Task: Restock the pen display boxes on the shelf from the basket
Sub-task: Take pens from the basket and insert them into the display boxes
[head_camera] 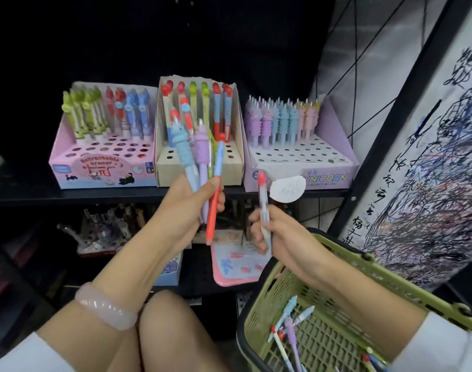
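My left hand (188, 204) grips a bunch of pens (202, 159): a blue unicorn pen, a purple unicorn pen, a green one and a red-and-blue one, fanned upward in front of the shelf. In my right hand (272, 232) is a single pen with a red cap (262, 194), held upright. Three display boxes stand on the shelf: a pink one (68, 167) at left, a beige one (229, 170) in the middle, a lilac unicorn box (334, 167) at right. The green basket (334, 245) at lower right holds several loose pens (288, 326).
A white paper tag (288, 189) hangs off the lilac box front. A lower shelf (108, 232) carries more stationery and a pink pad (237, 267). A scribbled white panel (430, 183) rises at right. My knees (173, 328) are at the bottom.
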A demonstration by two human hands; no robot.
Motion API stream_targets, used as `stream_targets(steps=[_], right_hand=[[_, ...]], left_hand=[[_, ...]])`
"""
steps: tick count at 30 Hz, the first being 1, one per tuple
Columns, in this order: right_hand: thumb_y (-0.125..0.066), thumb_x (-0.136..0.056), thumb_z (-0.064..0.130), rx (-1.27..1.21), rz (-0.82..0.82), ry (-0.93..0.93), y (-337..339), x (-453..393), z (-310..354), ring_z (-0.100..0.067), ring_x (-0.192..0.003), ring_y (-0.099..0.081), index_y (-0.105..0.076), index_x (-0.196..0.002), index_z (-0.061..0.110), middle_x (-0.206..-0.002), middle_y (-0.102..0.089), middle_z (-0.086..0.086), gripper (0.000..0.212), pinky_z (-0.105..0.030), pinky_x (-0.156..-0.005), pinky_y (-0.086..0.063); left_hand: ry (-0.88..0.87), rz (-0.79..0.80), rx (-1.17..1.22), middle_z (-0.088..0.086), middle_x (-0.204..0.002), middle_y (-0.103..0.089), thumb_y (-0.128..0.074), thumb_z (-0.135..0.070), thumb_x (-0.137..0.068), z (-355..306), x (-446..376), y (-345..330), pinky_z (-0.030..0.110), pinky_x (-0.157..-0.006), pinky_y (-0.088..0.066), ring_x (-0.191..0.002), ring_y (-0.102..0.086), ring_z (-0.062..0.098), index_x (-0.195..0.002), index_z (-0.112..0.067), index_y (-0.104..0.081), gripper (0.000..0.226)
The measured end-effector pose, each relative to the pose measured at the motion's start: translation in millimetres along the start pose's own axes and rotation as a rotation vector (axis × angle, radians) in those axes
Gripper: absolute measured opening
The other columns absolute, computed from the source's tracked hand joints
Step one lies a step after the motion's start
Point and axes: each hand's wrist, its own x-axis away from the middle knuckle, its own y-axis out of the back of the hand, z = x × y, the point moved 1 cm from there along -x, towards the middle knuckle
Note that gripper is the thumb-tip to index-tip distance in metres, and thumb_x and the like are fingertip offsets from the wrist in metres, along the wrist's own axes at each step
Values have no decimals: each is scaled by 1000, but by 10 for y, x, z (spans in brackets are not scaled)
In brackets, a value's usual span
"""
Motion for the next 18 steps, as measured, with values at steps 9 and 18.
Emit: stream_targets(steps=[9,18], right_hand=[[-42,-99,14,-19,-97,218,-405,-502,491,-8,-59,-53,-51,-98,20,-71,-57,1,11,-21,-58,-48],[-51,-93,2,-266,-187,265,-824,-930,648,-9,-67,-61,-41,-76,11,-80,-53,-10,22,-20,-73,-56]], left_hand=[[-7,-86,-66,0,-56,-49,-57,7,-84,60,-34,81,18,-43,-38,-45,-43,8,-85,-1,-56,8],[-55,-237,-43,-6,-48,-44,-65,-3,-83,-91,-84,444,18,-38,-33,-40,-38,8,-84,-5,-60,5]])
